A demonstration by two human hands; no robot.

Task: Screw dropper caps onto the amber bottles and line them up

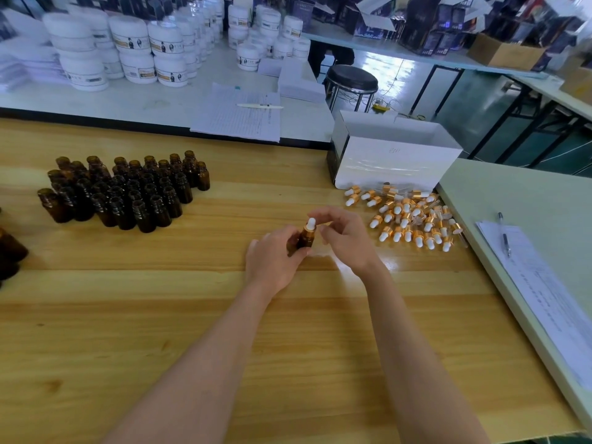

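Wood tabletop (96, 315) here, pale yellow planks w/ visible grain and a glossy finish that throws glare near my wrists. My left hand (275, 261) grips the amber bottle (302, 240) round its body, fingers wrapped, holding it about upright just above the middle of the tabletop. It's small, round, dark brown glass. The dropper cap (310, 225) sits on its neck: shiny gold collar w/ a soft-looking white rubber bulb on top. My right hand (346, 238) curls over the cap, index arched above the bulb, thumb just beside the collar. Can't tell if they actually pinch it tbh.

To the left, well apart, the open bottles (128, 190) stand packed tight, same brown glass, threaded necks bare. To the right, the loose caps (413, 216) lie in a messy heap, gold + white, some w/ clear thin pipettes sticking out. Behind the heap is a white box (394, 155), glossy card, lid open. Far right, printed sheets (544, 293) w/ a pen (504, 235) lying on them. Back bench has stacks of squat white jars (128, 49) w/ labels.
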